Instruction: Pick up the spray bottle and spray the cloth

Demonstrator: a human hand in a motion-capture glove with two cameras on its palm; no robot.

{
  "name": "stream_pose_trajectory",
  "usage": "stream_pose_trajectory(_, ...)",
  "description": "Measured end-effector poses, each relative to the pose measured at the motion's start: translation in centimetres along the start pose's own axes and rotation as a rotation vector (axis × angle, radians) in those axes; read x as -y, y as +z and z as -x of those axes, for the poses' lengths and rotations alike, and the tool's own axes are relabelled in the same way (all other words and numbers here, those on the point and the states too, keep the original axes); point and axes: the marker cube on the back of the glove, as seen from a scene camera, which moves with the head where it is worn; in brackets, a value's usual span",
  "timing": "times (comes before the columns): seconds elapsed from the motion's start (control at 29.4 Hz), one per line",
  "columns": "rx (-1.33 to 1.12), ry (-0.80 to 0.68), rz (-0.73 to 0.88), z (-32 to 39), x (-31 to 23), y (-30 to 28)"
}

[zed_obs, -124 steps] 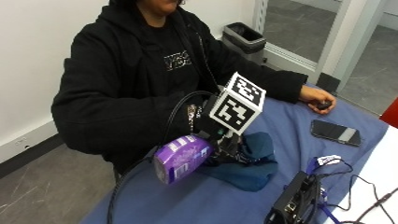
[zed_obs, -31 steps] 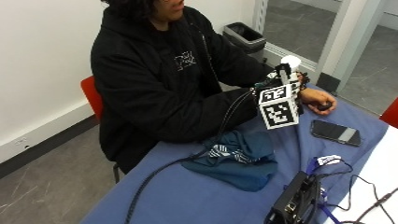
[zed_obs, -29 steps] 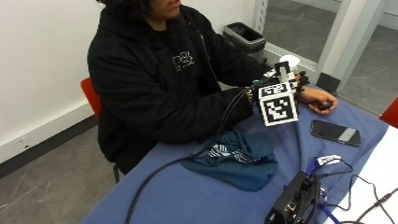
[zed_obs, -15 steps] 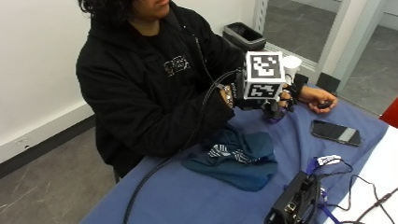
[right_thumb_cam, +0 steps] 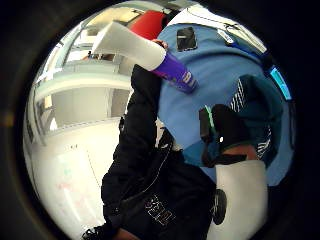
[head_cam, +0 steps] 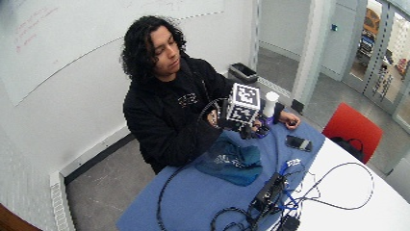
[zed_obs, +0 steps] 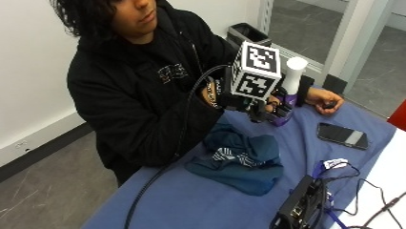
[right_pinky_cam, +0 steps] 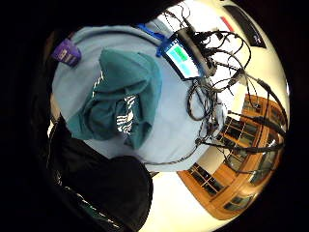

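The spray bottle (zed_obs: 287,90), white at the top and purple at the base, is being shown upright beside the gloved right hand (zed_obs: 263,106), near the far edge of the blue-covered worktop (zed_obs: 190,200). From the outside view it cannot be told whether its base is resting on the worktop or is being carried just above it. The teal cloth (zed_obs: 238,155) is lying crumpled on the worktop nearer the person, close to the bottle but apart from it.

The pick-up is judged to be at most just under way; whether any spraying has been done cannot be read from the cloth, on which no wet patch is being shown. Aiming the nozzle at the cloth and pressing it is judged to be what is left.

The fingers of the right hand are being hidden in both outside views, so it cannot be told whether the bottle is being held. In the thumb side palm view the bottle (right_thumb_cam: 150,55) is being seen at a distance from the palm. The bare hand (zed_obs: 323,100) is resting on the worktop beyond the bottle. The nozzle's direction is too small to be made out.
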Motion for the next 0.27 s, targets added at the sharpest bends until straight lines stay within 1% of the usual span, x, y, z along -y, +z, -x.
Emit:
stream_pose_trajectory(0.1,0.017,-0.026,-0.016,0.2,-0.5,-0.3)
stream_pose_trajectory(0.27,0.02,-0.087,-0.089,0.9,-1.2,-0.8)
